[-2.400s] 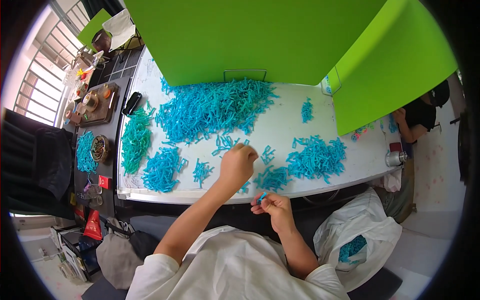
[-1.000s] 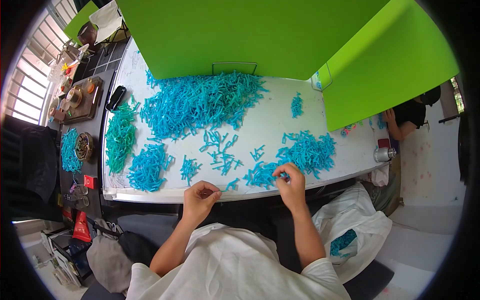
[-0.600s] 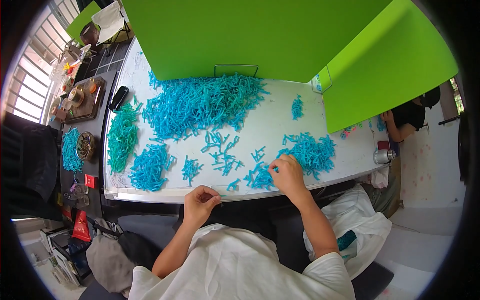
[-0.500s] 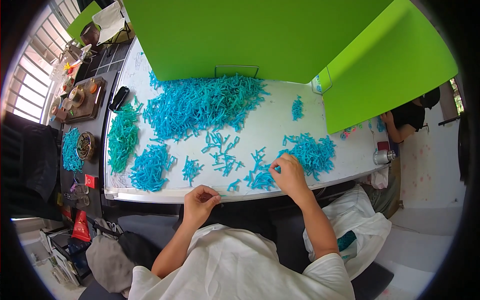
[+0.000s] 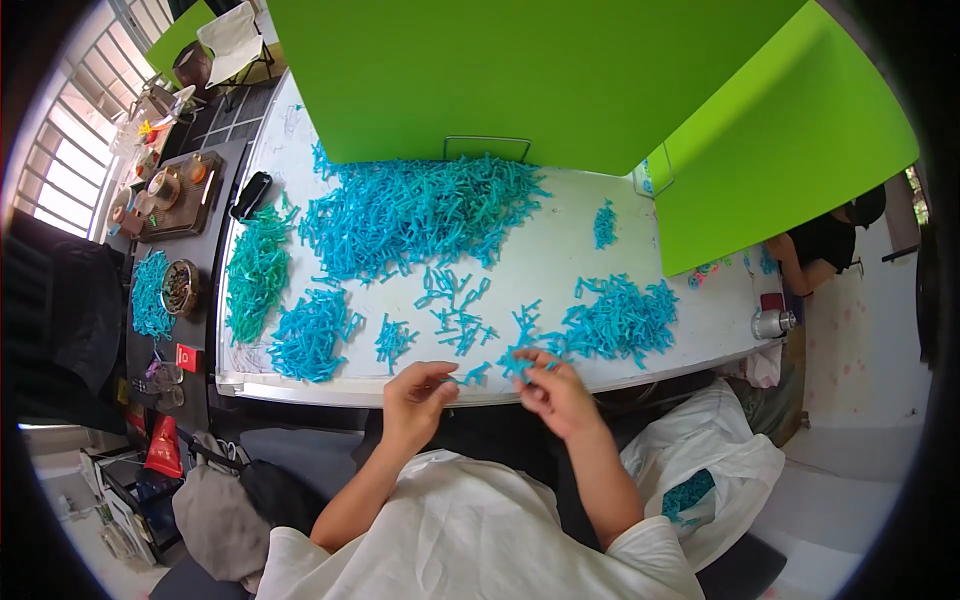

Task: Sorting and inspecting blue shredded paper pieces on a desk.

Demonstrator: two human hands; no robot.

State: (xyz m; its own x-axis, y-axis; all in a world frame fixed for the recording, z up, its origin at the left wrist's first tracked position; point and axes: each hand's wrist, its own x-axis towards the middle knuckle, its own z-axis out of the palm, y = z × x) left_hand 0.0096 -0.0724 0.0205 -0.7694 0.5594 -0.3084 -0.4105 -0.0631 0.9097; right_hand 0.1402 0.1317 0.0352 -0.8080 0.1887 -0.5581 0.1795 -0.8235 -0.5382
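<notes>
My left hand (image 5: 418, 402) is curled at the table's front edge. Its thumb and fingers come together, and what they pinch is too small to make out. Just right of it, my right hand (image 5: 557, 397) pinches a small blue plastic piece at its fingertips, partly blurred. Beyond the hands lie a few loose blue pieces (image 5: 477, 373) and a small scattered cluster (image 5: 462, 328). To the right is a blue heap (image 5: 625, 318); another blue heap (image 5: 310, 335) sits on the left.
A large blue-teal pile (image 5: 410, 215) spreads under an upright green panel (image 5: 480, 80). Green pieces (image 5: 257, 270) and a black case (image 5: 251, 195) lie on the left. A second green panel (image 5: 790, 150) leans right, near another person's arm (image 5: 792, 268). A white bag (image 5: 740, 470) stands beside me.
My right hand has come away from the right-hand heap, moving left and nearer to me. My left hand has shifted slightly right. The view has shifted a little.
</notes>
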